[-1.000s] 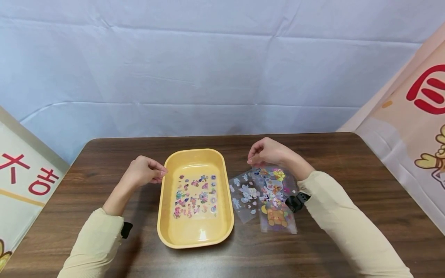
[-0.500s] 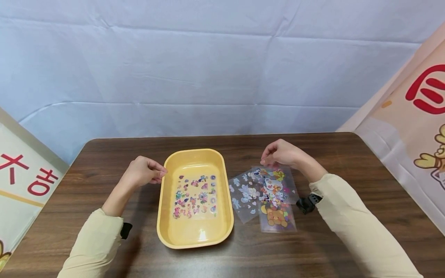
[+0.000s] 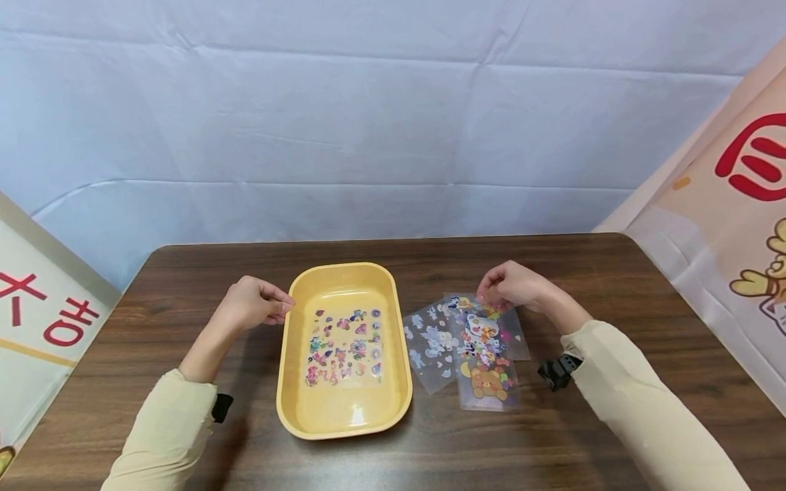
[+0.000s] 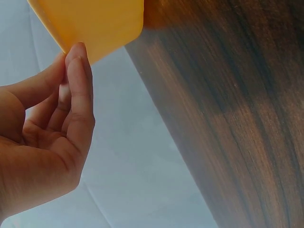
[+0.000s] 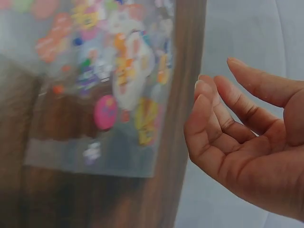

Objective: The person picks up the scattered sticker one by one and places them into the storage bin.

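At the left rim of a yellow plastic tray (image 3: 284, 382), my left hand (image 3: 254, 303) pinches the edge between thumb and fingertips, as the left wrist view (image 4: 61, 109) also shows. A clear sticker sheet (image 3: 344, 351) with small colourful figures lies inside the tray. My right hand (image 3: 512, 286) hovers over the far end of several overlapping clear sticker sheets to the tray's right. Its thumb stands apart from the loosely bent fingers (image 5: 202, 114), with nothing held. Among these sheets are one with pale figures (image 3: 436, 341) and one with a brown bear (image 3: 488, 383).
The dark wooden table (image 3: 583, 273) ends at a far edge in front of a pale cloth backdrop (image 3: 393, 123). Printed banners flank it, one at left (image 3: 49, 320) and one at right (image 3: 706, 225). Each wrist wears a black strap.
My right hand has moved right and slightly toward me, over the sticker sheets' far end. The left hand and the tray stay where they were.
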`<state>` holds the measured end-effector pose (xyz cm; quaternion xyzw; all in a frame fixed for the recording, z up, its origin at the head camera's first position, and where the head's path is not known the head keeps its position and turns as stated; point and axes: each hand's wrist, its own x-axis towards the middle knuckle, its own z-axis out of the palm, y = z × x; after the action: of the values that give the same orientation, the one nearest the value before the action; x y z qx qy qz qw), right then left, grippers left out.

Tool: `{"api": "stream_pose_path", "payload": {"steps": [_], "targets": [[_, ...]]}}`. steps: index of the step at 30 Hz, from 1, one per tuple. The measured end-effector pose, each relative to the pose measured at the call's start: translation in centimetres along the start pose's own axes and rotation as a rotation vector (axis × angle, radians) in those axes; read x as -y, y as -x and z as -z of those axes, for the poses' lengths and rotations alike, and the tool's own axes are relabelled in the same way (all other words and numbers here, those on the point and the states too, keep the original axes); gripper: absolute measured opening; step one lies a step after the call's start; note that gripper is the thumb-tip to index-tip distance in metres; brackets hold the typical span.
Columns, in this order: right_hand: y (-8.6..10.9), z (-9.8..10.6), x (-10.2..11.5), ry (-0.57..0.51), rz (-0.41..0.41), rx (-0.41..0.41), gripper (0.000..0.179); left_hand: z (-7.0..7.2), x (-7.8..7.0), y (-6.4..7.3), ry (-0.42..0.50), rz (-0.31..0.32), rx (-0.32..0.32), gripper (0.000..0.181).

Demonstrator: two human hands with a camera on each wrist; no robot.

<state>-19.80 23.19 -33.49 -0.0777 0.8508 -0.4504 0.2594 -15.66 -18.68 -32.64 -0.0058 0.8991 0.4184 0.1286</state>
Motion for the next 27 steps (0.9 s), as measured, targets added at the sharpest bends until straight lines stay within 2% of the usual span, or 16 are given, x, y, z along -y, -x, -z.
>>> {"api": "stream_pose_path", "payload": {"steps": [6, 13, 20, 27], "targets": [[0.3, -0.1, -1.9, -0.043, -0.032, 0.027, 0.013, 0.0, 0.1, -0.1, -0.001, 0.003, -0.002, 0.014], [0.5, 0.2, -3.1, -0.099, -0.008, 0.094, 0.011, -0.1, 0.1, -0.1, 0.001, 0.001, 0.000, 0.014], [0.3, 0.1, -3.8, -0.079, -0.085, 0.043, 0.013, -0.1, 0.3, -0.2, 0.004, -0.006, -0.002, 0.014], [0.4, 0.4, -3.8, -0.078, -0.086, 0.037, 0.015, -0.1, 0.4, -0.4, 0.004, -0.008, 0.001, 0.015]]}}
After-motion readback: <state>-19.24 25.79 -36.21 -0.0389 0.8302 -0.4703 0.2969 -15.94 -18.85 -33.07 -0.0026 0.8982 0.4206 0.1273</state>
